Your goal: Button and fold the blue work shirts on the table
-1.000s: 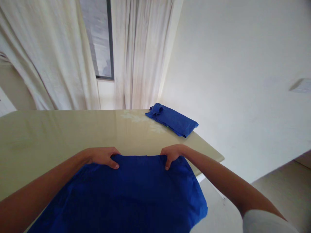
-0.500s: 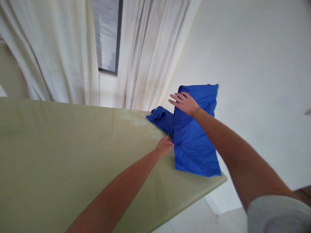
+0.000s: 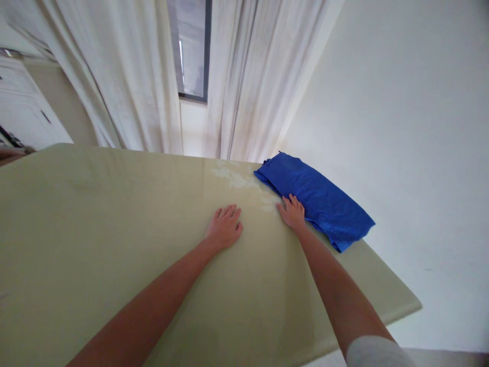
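Observation:
A folded blue cloth, perhaps a garment, [image 3: 321, 196] lies along the right edge of the pale green tabletop [image 3: 153, 229], its layers stacked and its far end by the wall. My right hand [image 3: 293, 213] is at the cloth's near long edge, fingers spread, the fingertips touching or just over the fabric. To the left of it my left hand [image 3: 224, 227] rests on the bare tabletop with its fingers apart, holding nothing. The underside of the cloth is hidden.
Light curtains [image 3: 133, 76] hang behind the table's far edge, on both sides of a dark-framed window [image 3: 191, 51]. A white wall [image 3: 412, 127] stands along the right. At the far left is a white cabinet [image 3: 26, 102]. The table's near right corner [image 3: 418, 307] is rounded.
The raised blue panel has come down onto the rest of the cloth. My right hand has lowered to its near edge, and my left hand has let go and moved left.

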`<state>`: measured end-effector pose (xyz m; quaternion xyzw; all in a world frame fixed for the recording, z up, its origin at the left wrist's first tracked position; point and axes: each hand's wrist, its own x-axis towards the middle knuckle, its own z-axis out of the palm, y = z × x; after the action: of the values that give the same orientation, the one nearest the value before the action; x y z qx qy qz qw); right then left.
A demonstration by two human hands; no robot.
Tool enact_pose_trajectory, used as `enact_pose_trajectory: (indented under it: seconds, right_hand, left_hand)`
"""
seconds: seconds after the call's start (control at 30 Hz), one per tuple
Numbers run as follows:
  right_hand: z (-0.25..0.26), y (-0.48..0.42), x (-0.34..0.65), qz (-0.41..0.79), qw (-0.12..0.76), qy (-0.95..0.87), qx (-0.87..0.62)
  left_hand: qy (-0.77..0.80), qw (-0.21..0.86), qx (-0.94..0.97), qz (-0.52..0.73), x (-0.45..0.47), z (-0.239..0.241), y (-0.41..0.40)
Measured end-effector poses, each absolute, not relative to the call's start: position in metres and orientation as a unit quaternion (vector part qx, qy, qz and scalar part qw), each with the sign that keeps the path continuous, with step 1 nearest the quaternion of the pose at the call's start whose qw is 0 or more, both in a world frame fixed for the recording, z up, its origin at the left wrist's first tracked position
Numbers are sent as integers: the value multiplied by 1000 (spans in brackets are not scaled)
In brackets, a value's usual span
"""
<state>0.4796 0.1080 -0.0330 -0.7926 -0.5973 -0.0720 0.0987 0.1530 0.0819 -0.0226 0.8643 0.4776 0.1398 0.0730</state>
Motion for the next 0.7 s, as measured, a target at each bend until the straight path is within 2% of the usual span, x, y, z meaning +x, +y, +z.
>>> enact_pose_trajectory:
  seconds: [0.17, 0.37, 0.57, 0.7]
  right_hand:
    - [-35, 117, 490, -59, 129, -628, -765]
    - [-44, 129, 498, 42, 154, -757, -633]
    - [-39, 129, 495, 33, 141, -754, -641]
    - [-32, 121, 487, -16, 125, -735, -666]
  left_hand:
    - [490, 89, 861, 105, 158, -21, 83]
    - [493, 82, 863, 71, 158, -20, 84]
    - [499, 80, 856, 107, 158, -15, 78]
    - [504, 98, 851, 107, 157, -16, 79]
